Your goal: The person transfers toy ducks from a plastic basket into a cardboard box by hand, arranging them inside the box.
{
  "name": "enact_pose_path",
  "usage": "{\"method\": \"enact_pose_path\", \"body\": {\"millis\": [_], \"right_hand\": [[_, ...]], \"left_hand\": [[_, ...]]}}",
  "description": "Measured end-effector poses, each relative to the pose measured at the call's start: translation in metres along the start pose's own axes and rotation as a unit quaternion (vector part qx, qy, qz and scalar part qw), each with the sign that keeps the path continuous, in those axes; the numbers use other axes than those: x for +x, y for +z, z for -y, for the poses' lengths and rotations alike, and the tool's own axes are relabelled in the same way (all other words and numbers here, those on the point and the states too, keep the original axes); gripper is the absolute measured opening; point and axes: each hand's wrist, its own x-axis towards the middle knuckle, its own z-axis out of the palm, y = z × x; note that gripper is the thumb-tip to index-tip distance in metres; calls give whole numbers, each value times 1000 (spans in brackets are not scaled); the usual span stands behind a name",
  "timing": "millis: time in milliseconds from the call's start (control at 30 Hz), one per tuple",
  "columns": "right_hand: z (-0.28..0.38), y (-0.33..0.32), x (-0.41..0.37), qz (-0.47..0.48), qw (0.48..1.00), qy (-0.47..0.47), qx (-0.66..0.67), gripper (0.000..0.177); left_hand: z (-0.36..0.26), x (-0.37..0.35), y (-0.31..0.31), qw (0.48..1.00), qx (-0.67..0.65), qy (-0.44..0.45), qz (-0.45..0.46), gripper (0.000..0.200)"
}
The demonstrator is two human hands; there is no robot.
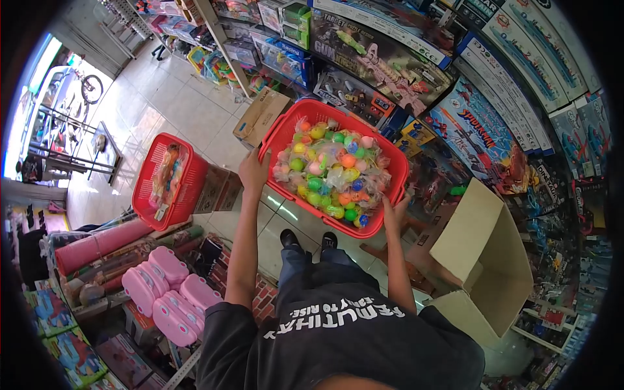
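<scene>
A red plastic basket (286, 123) is held up in front of my body, tilted across the view. Many small colourful balls in clear bags (335, 172) fill it. At the basket's left end, my left hand (253, 170) grips the rim. My right hand (395, 211) holds the lower right corner, its fingers partly hidden by the basket wall. Just beyond the left end stands a closed cardboard box (263, 117) on the tiled floor.
Another red basket (170, 188) with packaged items stands at the left. Pink cases (172, 292) lie at the lower left, near rolled material (101, 246). An open cardboard box (484, 260) is at the right. Boxed toys (383, 65) line the shelves ahead.
</scene>
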Motion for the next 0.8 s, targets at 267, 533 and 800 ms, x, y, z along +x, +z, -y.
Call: {"method": "enact_pose_path", "body": {"millis": [267, 533, 800], "right_hand": [[77, 4, 23, 61, 959, -256, -105, 31], [69, 70, -8, 431, 855, -283, -58, 41], [57, 71, -12, 413, 853, -300, -107, 58]], "left_hand": [[-47, -79, 23, 958, -56, 254, -121, 46], [-70, -116, 37, 967, 8, 253, -3, 63], [-71, -109, 41, 977, -4, 210, 41, 59]]}}
